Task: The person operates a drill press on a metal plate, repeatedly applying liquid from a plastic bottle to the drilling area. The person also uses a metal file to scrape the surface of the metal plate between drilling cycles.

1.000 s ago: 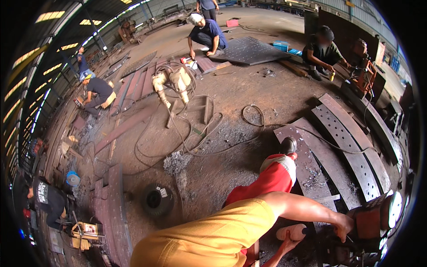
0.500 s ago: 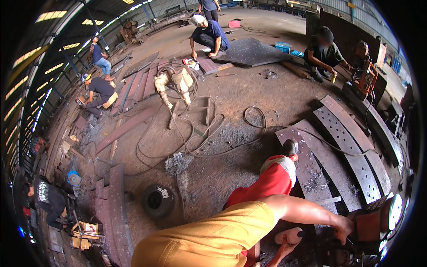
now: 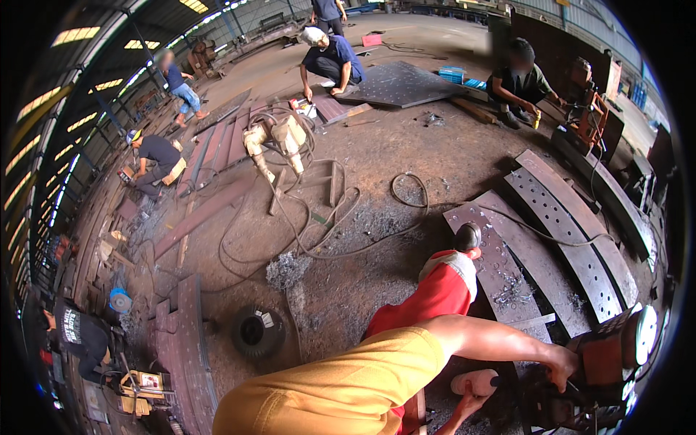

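Observation:
My left hand (image 3: pixel 562 368) reaches out from the yellow sleeve (image 3: pixel 341 377) to the portable drilling machine (image 3: pixel 609 355) at the lower right. Its fingers curl round a dark handle (image 3: pixel 574 390) on the machine's near side. Closer to the lower edge, my right hand (image 3: pixel 470 406) is closed round a pale pinkish bottle (image 3: pixel 473 382) with a dark tip, held on its side. My leg in red trousers (image 3: pixel 413 293) stretches forward, and its dark shoe (image 3: pixel 467 238) rests on a drilled steel plate (image 3: pixel 500 279) strewn with metal shavings.
Curved plates with holes (image 3: pixel 562 235) lie at right, a cable (image 3: pixel 536 233) across them. A black wheel-like coil (image 3: pixel 259 330), a shavings heap (image 3: pixel 288 270) and a cream-coloured machine (image 3: pixel 279 141) stand on the floor. Co-workers crouch at a plate (image 3: pixel 333 58), by another drill (image 3: pixel 518 83) and at left (image 3: pixel 159 156).
The view has shifted slightly. The standing person at the far left has moved an arm and legs. My left hand stays at the machine, and my right hand still holds the bottle.

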A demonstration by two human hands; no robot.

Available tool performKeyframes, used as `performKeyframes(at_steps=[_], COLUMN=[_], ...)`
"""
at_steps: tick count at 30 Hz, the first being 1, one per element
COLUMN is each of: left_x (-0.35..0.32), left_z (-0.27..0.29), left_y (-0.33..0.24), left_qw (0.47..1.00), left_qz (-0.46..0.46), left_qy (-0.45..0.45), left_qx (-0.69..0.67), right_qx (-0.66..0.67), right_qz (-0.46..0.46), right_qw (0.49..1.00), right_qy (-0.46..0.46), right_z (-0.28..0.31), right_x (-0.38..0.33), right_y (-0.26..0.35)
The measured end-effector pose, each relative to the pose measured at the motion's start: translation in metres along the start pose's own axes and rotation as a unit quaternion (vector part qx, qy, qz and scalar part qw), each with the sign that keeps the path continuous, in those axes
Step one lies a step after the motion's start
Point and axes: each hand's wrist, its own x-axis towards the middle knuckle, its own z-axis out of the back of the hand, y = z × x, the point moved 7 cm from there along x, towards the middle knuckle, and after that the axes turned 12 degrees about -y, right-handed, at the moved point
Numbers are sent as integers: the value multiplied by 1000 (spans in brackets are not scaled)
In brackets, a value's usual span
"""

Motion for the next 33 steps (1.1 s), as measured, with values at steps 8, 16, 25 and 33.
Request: performKeyframes(at_steps=[8, 16, 25, 33], left_x=[1, 3, -4, 8], left_z=[-3, -6, -2, -14], left_y=[1, 12, 7, 20], left_qw=[1000, 999, 998, 998], left_qz=[23, 21, 59, 57], left_qy=[-9, -12, -11, 14], left_qx=[-14, -43, -36, -23], right_qx=[35, 237, 233, 231], right_qz=[-79, -168, -120, -118], right_qw=[995, 956, 962, 964], right_qy=[-43, -39, -72, -56], right_z=[30, 28, 41, 38], right_x=[16, 11, 21, 19], right_y=[-17, 4, 20, 5])
